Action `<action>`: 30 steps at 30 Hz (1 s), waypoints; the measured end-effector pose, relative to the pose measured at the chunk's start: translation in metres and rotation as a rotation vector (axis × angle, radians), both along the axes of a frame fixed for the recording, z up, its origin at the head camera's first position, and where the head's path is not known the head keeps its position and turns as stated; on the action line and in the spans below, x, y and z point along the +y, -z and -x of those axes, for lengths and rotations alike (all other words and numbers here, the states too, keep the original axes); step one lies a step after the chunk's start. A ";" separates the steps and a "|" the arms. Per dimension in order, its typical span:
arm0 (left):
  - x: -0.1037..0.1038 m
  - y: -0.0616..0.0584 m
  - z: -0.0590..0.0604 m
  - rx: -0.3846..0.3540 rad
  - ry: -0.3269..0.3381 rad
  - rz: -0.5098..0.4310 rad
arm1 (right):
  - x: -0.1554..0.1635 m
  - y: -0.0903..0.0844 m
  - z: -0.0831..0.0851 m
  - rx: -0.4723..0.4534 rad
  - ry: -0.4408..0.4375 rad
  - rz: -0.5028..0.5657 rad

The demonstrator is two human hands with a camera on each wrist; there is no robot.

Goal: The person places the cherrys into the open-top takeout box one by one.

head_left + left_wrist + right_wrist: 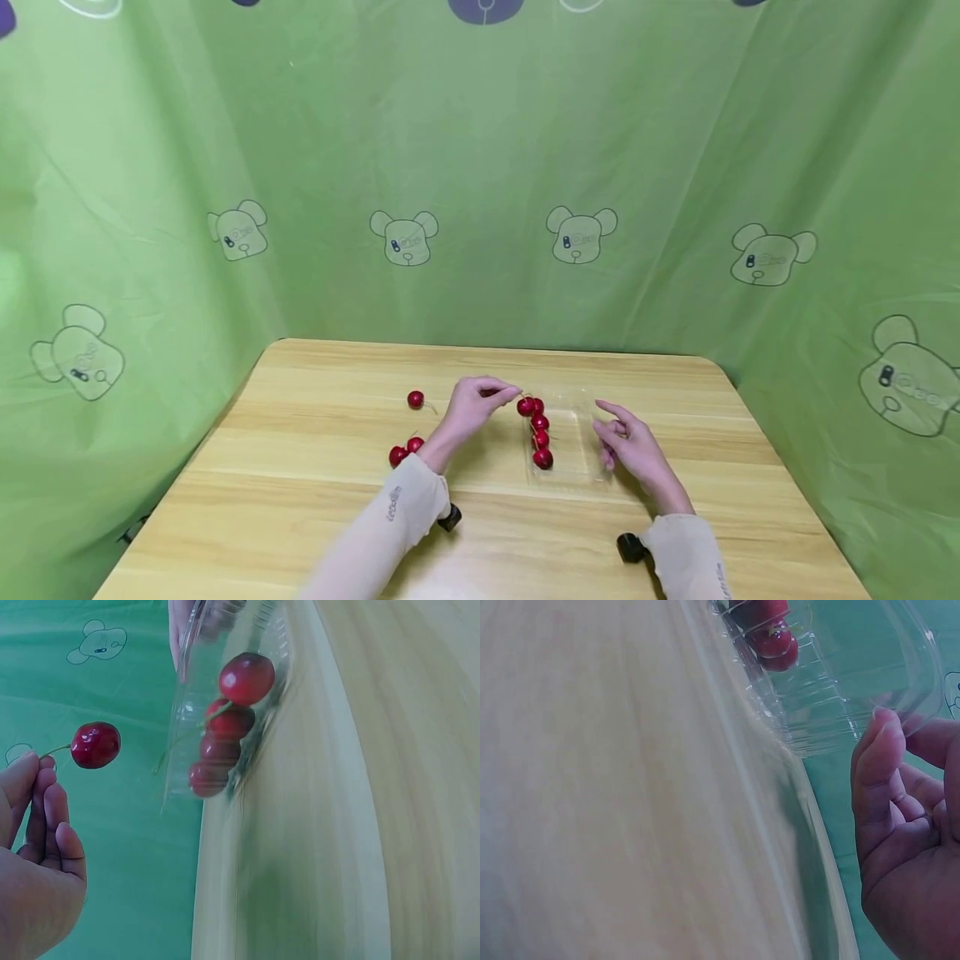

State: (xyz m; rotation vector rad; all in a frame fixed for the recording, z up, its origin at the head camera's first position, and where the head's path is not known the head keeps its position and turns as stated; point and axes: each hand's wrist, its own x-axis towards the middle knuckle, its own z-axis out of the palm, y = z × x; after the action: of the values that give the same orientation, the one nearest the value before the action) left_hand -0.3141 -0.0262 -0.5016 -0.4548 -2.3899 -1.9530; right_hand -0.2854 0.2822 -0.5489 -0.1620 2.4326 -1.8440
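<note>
My left hand (504, 392) pinches the stem of a red cherry (526, 407), which hangs just over the far left end of a clear plastic tray (581, 467). In the left wrist view the same cherry (95, 745) dangles from my fingertips (30, 769). A row of cherries (541, 440) lies along the tray's left side. My right hand (611, 427) sits at the tray's right rim with its fingers loosely bent and holds nothing. In the right wrist view one fingertip (881, 731) is at the tray (840, 697); whether it touches, I cannot tell.
Three loose cherries lie on the wooden table (300, 500) left of my left arm: one (416, 399) farther back, two (405, 451) close to the sleeve. Green cloth with bear prints (405, 237) walls the table at the back and sides.
</note>
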 end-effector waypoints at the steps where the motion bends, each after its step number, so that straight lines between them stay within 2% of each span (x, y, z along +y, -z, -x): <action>1: 0.003 0.001 0.001 0.007 -0.007 0.000 | -0.001 0.000 0.000 0.000 0.000 -0.001; 9: 0.024 0.006 0.010 0.026 -0.026 -0.031 | -0.003 0.002 0.001 -0.006 0.002 -0.011; 18: 0.048 0.014 0.023 0.008 -0.064 -0.004 | -0.001 0.001 -0.002 -0.011 0.012 0.000; 24: 0.055 0.018 0.028 0.004 -0.109 -0.006 | -0.001 0.000 -0.002 -0.007 0.006 -0.014; 30: 0.060 0.020 0.034 0.008 -0.144 0.036 | -0.001 -0.002 -0.002 -0.005 0.006 -0.014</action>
State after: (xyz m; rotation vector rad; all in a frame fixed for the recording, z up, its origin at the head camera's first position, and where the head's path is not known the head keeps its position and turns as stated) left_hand -0.3480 0.0342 -0.5221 -0.2812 -2.3833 -1.8480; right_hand -0.2834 0.2817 -0.5471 -0.1487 2.4449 -1.8274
